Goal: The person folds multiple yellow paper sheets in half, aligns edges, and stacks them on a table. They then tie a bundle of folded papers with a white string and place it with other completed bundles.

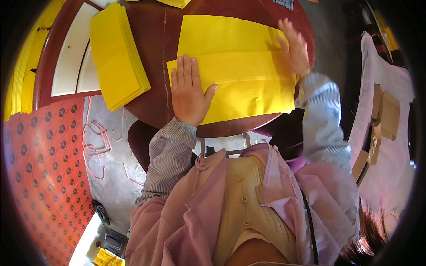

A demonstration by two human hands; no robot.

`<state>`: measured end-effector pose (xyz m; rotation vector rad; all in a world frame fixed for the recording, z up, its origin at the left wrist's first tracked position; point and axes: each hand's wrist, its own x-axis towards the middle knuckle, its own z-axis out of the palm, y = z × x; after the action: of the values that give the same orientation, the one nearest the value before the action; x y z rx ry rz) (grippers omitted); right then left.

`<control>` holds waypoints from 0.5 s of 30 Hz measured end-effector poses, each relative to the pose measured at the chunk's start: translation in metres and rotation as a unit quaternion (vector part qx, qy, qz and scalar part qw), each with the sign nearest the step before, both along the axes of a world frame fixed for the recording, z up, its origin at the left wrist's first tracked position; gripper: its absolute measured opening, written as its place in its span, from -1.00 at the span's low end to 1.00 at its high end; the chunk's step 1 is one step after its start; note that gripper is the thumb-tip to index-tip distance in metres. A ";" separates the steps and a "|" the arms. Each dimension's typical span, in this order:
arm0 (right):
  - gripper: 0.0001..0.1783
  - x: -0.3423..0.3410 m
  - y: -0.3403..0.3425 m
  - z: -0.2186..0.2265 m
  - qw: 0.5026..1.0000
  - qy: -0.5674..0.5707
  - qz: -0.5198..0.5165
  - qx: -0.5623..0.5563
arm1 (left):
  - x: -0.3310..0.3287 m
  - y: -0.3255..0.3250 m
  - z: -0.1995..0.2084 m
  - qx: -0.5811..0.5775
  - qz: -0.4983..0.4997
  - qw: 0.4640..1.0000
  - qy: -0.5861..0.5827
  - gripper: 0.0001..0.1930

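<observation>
A wide yellow sheet lies on a round dark-red table. Crease lines run across it from left to right; whether it is paper or cloth I cannot tell. My left hand rests flat over the sheet's left edge, fingers stretched out and thumb apart. At the far right edge of the sheet is my right hand, slightly blurred, with its fingers extended and nothing in them; whether it touches the sheet is unclear. To the left, a thick stack of folded yellow sheets overhangs the table's edge.
More yellow material lies at the table's far side. Yellow bundles line the far left, beside a red-framed white panel. Pink cord lies on the grey floor. Cardboard boxes sit on a pink cloth-covered surface at right.
</observation>
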<state>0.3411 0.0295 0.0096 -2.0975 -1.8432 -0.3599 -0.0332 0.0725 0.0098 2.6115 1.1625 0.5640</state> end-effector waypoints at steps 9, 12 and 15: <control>-0.25 0.099 0.105 -0.035 0.993 -0.079 -0.089 -0.015 | -0.005 -0.011 0.008 -0.010 -0.002 1.000 0.025 -0.08; -0.23 0.082 0.077 -0.004 0.994 0.015 -0.100 -0.041 | -0.006 -0.011 0.007 -0.005 -0.002 1.000 0.030 -0.09; -0.53 0.046 0.004 0.023 0.957 0.289 0.012 0.018 | -0.006 -0.010 0.010 -0.005 -0.011 1.000 0.026 -0.09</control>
<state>0.3866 0.0337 0.0323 -1.8816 -1.4920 0.2116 -0.0394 0.0623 0.0199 2.6426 1.1483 0.4872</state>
